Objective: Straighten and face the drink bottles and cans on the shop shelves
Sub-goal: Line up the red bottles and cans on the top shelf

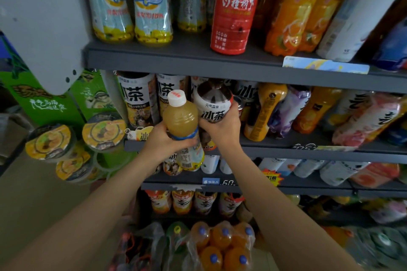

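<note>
With my left hand [164,141] gripping the yellow juice bottle [182,126] and my right hand [222,126] wrapped round the dark tea bottle [212,103], I'd seat the tea upright, label outward, on the middle shelf [286,149] first.

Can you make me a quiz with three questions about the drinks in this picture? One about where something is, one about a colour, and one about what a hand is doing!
1. Where is the red bottle?
A. on the top shelf
B. on the floor
C. in a hand

2. What colour is the cap of the yellow juice bottle?
A. green
B. white
C. black

3. What is the right hand doing?
A. hanging with nothing in it
B. pointing at the floor
C. gripping the dark tea bottle

Answers: 1 A, it stands on the top shelf. 2 B, the cap is white with red print. 3 C, its fingers curl round that bottle, while the left hand holds the juice.
</note>
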Tool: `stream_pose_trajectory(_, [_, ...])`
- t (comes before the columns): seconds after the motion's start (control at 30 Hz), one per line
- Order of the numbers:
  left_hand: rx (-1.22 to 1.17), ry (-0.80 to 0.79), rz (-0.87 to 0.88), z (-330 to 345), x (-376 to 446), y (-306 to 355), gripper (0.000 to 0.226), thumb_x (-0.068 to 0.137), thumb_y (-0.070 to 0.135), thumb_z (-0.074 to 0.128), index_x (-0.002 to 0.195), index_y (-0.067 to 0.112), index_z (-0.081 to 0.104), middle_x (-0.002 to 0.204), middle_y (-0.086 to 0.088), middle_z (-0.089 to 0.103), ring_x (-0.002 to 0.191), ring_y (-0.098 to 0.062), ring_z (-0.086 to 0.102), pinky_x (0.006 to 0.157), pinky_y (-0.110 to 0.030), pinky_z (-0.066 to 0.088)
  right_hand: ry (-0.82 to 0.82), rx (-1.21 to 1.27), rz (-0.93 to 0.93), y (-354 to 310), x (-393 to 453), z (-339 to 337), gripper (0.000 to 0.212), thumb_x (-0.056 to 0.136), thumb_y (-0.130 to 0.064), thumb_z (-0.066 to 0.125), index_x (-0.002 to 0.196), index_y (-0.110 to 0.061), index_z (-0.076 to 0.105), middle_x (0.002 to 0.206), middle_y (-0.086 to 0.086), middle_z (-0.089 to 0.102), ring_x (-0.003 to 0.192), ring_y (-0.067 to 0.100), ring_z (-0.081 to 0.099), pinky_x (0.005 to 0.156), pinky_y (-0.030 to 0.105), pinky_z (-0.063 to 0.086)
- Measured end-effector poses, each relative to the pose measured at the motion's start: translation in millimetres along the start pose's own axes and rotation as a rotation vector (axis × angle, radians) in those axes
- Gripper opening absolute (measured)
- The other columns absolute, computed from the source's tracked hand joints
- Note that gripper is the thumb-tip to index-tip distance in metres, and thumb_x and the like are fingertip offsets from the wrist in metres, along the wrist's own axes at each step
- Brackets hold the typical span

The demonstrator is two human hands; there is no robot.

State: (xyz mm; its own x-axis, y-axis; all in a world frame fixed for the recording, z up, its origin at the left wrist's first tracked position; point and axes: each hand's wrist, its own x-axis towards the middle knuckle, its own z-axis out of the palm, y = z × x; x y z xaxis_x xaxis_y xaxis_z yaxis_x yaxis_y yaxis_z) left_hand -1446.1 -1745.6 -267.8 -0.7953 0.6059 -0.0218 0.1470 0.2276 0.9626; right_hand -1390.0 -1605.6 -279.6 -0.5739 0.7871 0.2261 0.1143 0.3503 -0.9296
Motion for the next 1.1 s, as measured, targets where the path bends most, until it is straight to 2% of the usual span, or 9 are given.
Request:
stream_pose_trajectory(0.07, [0.006, -0.004, 0.000, -0.8, 3.4, 2.6, 0.047, 0.068, 0.014, 0.081, 0.107, 0.020, 0.057, 0.093, 0.015, 0.059, 0.085, 0.000, 0.056, 0.077, -0.022, 0.043, 0.002, 0.030, 0.013, -1.3, 2.9, 1.4, 0.076, 0.065, -0.011, 0.082, 0.127, -0.008, 0.039, 0.120, 0.006, 0.054, 0.111, 0.015, 0.052, 0.085, 0.021, 0.043])
stream_pose_trajectory(0.13, [0.015, -0.001, 0.002, 0.3, 7.2, 3.9, 0.048, 0.069, 0.012, 0.081, 0.110, 0.017, 0.056, 0.094, 0.010, 0.059, 0.085, -0.004, 0.056, 0.075, -0.021, 0.043, 0.033, 0.052, 0.003, -1.3, 5.4, 6.3, 0.074, 0.066, -0.010, 0.081, 0.128, -0.008, 0.039, 0.122, 0.008, 0.054, 0.114, 0.018, 0.051, 0.090, 0.026, 0.045])
stream_pose_trajectory(0.27, [0.000, -0.005, 0.007, -0.6, 9.0, 1.4, 0.044, 0.070, 0.011, 0.080, 0.107, 0.018, 0.056, 0.091, 0.014, 0.058, 0.081, 0.001, 0.055, 0.068, -0.014, 0.044, 0.026, 0.063, -0.025, 0.1, 5.3, 10.8, 0.076, 0.067, -0.010, 0.081, 0.130, -0.007, 0.037, 0.123, 0.009, 0.051, 0.117, 0.018, 0.049, 0.096, 0.030, 0.045])
stream_pose_trajectory(0.43, [0.114, -0.077, 0.028, -3.7, 0.6, 0.1, 0.053, 0.065, 0.013, 0.083, 0.108, 0.022, 0.052, 0.093, 0.019, 0.054, 0.095, -0.009, 0.054, 0.081, -0.025, 0.042, 0.005, 0.029, -0.023, 1.3, 1.4, 2.0, 0.083, 0.064, -0.017, 0.085, 0.131, -0.011, 0.037, 0.126, 0.007, 0.050, 0.119, 0.017, 0.048, 0.097, 0.028, 0.044])
stream_pose_trajectory(0.57, [0.235, -0.248, 0.018, -17.9, -9.0, 23.1, 0.056, 0.066, 0.017, 0.083, 0.113, 0.022, 0.055, 0.106, 0.007, 0.059, 0.102, -0.011, 0.055, 0.086, -0.025, 0.042, -0.038, 0.016, -0.023, 1.0, -20.4, -16.6, 0.086, 0.059, -0.018, 0.087, 0.130, -0.013, 0.039, 0.124, 0.004, 0.053, 0.118, 0.016, 0.050, 0.096, 0.032, 0.046])
stream_pose_trajectory(0.7, [0.277, -0.389, 0.049, -27.7, -17.9, 64.4, 0.062, 0.060, 0.029, 0.087, 0.113, 0.023, 0.056, 0.107, 0.009, 0.061, 0.100, -0.007, 0.057, 0.082, -0.016, 0.042, -0.056, 0.013, 0.000, -10.8, -44.2, -43.5, 0.087, 0.053, -0.024, 0.087, 0.124, -0.009, 0.040, 0.115, 0.002, 0.054, 0.111, 0.017, 0.054, 0.081, 0.024, 0.044])
stream_pose_trajectory(0.83, [0.240, -0.453, 0.090, -27.1, -30.3, 99.5, 0.055, 0.069, 0.015, 0.081, 0.116, 0.023, 0.054, 0.101, 0.017, 0.059, 0.090, 0.004, 0.057, 0.070, -0.003, 0.044, -0.019, 0.016, -0.035, -23.0, -61.4, -76.0, 0.085, 0.051, -0.022, 0.090, 0.118, -0.015, 0.039, 0.115, 0.004, 0.051, 0.110, 0.018, 0.053, 0.081, 0.023, 0.048])
stream_pose_trajectory(0.97, [0.234, -0.445, 0.119, -19.6, -39.3, 111.7, 0.052, 0.068, 0.017, 0.081, 0.111, 0.026, 0.054, 0.096, 0.022, 0.057, 0.084, 0.011, 0.054, 0.065, -0.002, 0.044, 0.028, 0.002, -0.072, -38.1, -68.6, -96.2, 0.084, 0.044, -0.049, 0.082, 0.112, -0.025, 0.038, 0.112, 0.005, 0.052, 0.106, 0.019, 0.055, 0.084, 0.041, 0.051])
stream_pose_trajectory(1.1, [0.207, -0.440, 0.105, -19.0, -44.7, 114.0, 0.051, 0.069, 0.016, 0.081, 0.109, 0.029, 0.052, 0.098, 0.020, 0.058, 0.087, 0.006, 0.056, 0.068, -0.005, 0.044, 0.015, -0.053, -0.103, -45.9, -67.2, -100.1, 0.086, 0.043, -0.054, 0.079, 0.112, -0.025, 0.037, 0.111, 0.005, 0.053, 0.106, 0.019, 0.055, 0.083, 0.039, 0.051])
